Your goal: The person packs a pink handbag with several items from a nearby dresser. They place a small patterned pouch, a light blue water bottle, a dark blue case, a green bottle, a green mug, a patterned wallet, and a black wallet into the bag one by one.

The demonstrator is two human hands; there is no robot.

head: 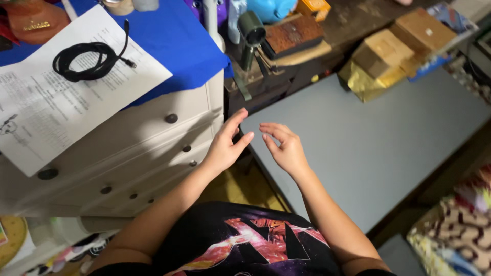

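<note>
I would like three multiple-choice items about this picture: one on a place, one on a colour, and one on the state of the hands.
1. Where does the coiled black cable lie?
A. On the printed paper sheet
B. On the grey table
C. On the floor

2. What colour is the cloth under the paper sheet?
A. Red
B. Blue
C. Green

3. In what state are the left hand and the right hand?
A. Both hold a box
B. One holds the cable
C. Both are open and hold nothing

Answers:
1. A, the cable rests on the white sheet on the drawer chest.
2. B, blue cloth shows around the sheet.
3. C, the fingers are spread over the corner of the grey table, nothing in them.
</note>
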